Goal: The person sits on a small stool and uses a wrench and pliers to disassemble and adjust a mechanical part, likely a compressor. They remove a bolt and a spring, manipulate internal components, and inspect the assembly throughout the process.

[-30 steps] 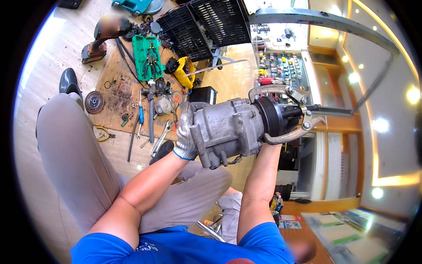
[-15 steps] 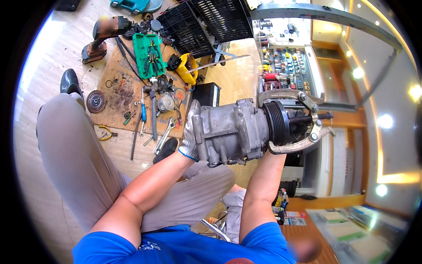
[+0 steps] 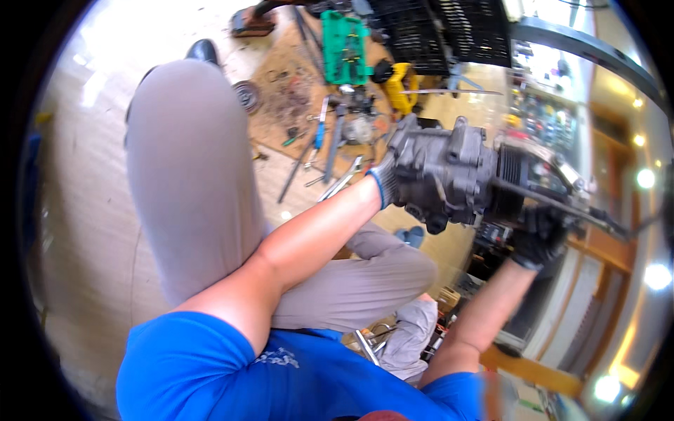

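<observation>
A grey metal car air-conditioning compressor (image 3: 449,165) is held up in front of me, off the floor. Its grooved black pulley (image 3: 511,175) is on the right end, with a jawed metal puller (image 3: 577,181) fitted about it. My left hand (image 3: 385,184), in a white knit glove with a blue cuff, grips the compressor's left end; most of its fingers are hidden behind the body. In a black glove, my right hand (image 3: 540,235) closes round the puller beside the pulley, its fingers partly blurred.
Brown cardboard (image 3: 281,91) lies on the floor under a blue-handled screwdriver (image 3: 319,133), a grooved disc (image 3: 247,97) and an open green tool case (image 3: 344,45). Black plastic crates (image 3: 411,35) stand behind. A grey metal beam (image 3: 590,49) crosses the upper right.
My view has swung, shifting the scene right and upward. The compressor has turned about its length and tilted, its puller end lower. My right hand, formerly hidden behind the pulley, now shows at the puller.
</observation>
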The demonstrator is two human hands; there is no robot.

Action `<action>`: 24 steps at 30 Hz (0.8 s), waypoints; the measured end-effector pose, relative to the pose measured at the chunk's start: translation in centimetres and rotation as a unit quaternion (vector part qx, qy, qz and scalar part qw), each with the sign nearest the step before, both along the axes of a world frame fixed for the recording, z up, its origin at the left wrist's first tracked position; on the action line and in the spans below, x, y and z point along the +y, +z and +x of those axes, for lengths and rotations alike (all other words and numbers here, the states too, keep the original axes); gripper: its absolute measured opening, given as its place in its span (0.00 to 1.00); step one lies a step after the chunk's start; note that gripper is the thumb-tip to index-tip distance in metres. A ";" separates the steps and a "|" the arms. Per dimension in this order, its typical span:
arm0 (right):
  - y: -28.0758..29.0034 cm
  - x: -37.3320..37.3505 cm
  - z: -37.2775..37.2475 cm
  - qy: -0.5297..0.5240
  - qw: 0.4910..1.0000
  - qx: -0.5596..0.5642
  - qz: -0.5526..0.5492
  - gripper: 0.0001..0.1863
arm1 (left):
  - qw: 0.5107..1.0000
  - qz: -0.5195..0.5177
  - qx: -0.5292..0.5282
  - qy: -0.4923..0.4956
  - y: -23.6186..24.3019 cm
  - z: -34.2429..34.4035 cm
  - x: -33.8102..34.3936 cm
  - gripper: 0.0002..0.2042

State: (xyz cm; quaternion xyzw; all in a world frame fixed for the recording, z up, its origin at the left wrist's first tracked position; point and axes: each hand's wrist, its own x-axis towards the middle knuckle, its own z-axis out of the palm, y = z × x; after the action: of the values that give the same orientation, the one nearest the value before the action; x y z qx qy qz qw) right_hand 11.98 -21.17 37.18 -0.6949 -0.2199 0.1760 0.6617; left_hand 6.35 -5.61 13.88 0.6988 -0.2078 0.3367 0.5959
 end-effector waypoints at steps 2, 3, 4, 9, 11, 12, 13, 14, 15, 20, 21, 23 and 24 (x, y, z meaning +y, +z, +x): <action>-0.4 0.6 0.0 0.056 0.993 0.062 -0.088 0.20 | 0.996 -0.082 0.017 -0.031 -4.7 3.1 -2.2 0.25; -1.9 2.7 -0.8 0.039 0.990 0.070 -0.113 0.20 | 0.984 -0.140 0.065 -0.084 -6.6 3.6 -2.5 0.24; -3.6 5.4 -2.5 0.021 0.987 0.076 -0.139 0.20 | 0.956 -0.224 0.121 -0.145 -8.6 4.0 -3.0 0.23; -11.6 11.3 -3.5 0.057 0.932 0.050 -0.355 0.11 | 0.640 -0.664 0.313 -0.227 -20.0 4.8 -6.5 0.17; -16.7 12.6 -2.3 0.080 0.944 0.104 -0.303 0.07 | 0.539 -0.745 0.363 -0.150 -25.4 4.6 -7.8 0.16; -18.7 13.6 -2.4 0.059 0.946 0.108 -0.299 0.06 | 0.492 -0.771 0.390 -0.110 -27.8 4.3 -8.7 0.15; -21.1 12.8 -0.7 0.112 0.935 0.059 -0.331 0.06 | 0.453 -0.784 0.421 -0.059 -30.4 3.2 -9.6 0.14; -23.4 12.4 0.7 0.134 0.930 0.043 -0.341 0.06 | 0.410 -0.791 0.453 -0.009 -32.7 2.1 -11.2 0.14; -25.6 11.3 2.2 0.140 0.924 0.027 -0.355 0.06 | 0.373 -0.787 0.492 0.017 -34.0 1.0 -12.9 0.13; -30.3 16.0 4.0 0.041 0.945 0.212 -0.247 0.05 | 0.308 -0.720 0.608 0.126 -41.4 -3.3 -18.9 0.14; -31.5 16.1 4.5 0.004 0.952 0.235 -0.196 0.04 | 0.396 -0.638 0.649 0.126 -42.9 -3.1 -20.3 0.14; -34.3 15.9 5.7 0.062 0.973 0.032 -0.221 0.05 | 0.534 -0.433 0.708 0.163 -43.8 -2.6 -20.5 0.18; -35.6 15.6 6.2 0.061 0.971 -0.011 -0.230 0.07 | 0.507 -0.505 0.683 0.146 -43.0 -2.5 -20.0 0.17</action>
State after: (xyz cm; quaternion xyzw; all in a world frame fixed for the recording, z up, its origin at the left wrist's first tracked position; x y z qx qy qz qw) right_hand 18.14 -5.56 1.57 -0.8154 -0.2225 0.2541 0.4702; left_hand 3.90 -25.64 -29.11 0.3139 0.5736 -0.1148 0.7479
